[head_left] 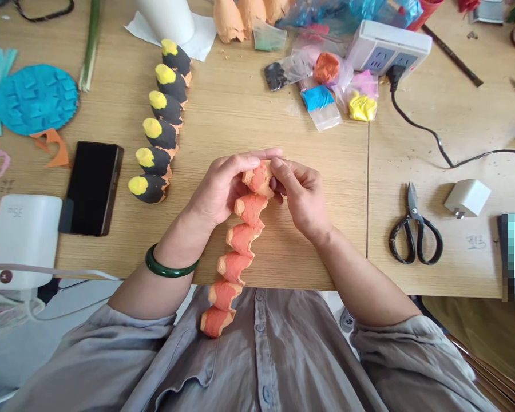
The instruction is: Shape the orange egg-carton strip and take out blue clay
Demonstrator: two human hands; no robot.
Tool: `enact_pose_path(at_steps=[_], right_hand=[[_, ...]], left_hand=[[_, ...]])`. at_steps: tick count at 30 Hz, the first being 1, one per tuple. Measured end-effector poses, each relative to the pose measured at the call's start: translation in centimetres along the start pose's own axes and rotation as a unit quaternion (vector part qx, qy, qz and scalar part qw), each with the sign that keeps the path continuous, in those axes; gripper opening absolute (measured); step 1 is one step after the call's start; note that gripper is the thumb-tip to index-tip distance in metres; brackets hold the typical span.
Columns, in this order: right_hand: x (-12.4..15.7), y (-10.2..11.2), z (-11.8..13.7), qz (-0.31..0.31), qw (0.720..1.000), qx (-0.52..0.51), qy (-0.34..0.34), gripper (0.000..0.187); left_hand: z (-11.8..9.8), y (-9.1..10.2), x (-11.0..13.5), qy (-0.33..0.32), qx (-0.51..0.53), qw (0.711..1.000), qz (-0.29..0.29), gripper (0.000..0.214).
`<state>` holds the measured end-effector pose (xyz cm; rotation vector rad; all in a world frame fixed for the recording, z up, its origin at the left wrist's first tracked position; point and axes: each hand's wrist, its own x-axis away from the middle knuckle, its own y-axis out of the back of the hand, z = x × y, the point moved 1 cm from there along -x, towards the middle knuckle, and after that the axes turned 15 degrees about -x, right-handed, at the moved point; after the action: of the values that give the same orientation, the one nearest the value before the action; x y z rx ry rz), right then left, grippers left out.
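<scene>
Held by its far end: orange-coated egg-carton strip (241,237)

The left hand (223,183) and right hand (302,197) are near each other, both clamped on the strip's topmost cup, one from each side. The six-cup strip slants above the wooden table (240,97) and past its near edge, the last cups over the grey shirt (240,377). Leftward lies a black egg-carton strip with yellow tips (163,134). By the near edge are a smartphone (90,186) on the left and scissors (413,213) on the right. Bags of coloured clay (318,98) lie farther in, beside a white power strip (384,39).
</scene>
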<state>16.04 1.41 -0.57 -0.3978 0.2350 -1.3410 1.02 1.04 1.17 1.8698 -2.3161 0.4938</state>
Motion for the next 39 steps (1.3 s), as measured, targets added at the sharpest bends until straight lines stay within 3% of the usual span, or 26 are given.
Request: enact_pose_path(at_steps=[7, 15, 22, 30, 39], right_hand=[[0.1, -0.1, -0.2, 0.002, 1.0, 0.006, 0.003, 0.066], [-0.3, 0.2, -0.4, -0.001, 0.999, -0.017, -0.029, 0.067], [-0.3, 0.1, -0.1, 0.002, 1.0, -0.018, -0.023, 0.067], [0.0, -0.1, -0.1, 0.005, 1.0, -0.006, -0.005, 0.065], [-0.3, 0.1, -0.6, -0.003, 0.998, -0.043, -0.044, 0.067]], left_hand=[[0.6, 0.3, -0.8, 0.005, -0.013, 1.0, -0.012, 0.025], [0.8, 0.2, -0.9, 0.025, 0.017, 1.0, -0.002, 0.037], [0.5, 0.3, -0.5, -0.013, 0.032, 0.999, 0.008, 0.031], [0.4, -0.2, -0.3, 0.002, -0.013, 0.999, -0.034, 0.031], [1.1, -0.2, -0.6, -0.004, -0.032, 0.997, -0.064, 0.032]])
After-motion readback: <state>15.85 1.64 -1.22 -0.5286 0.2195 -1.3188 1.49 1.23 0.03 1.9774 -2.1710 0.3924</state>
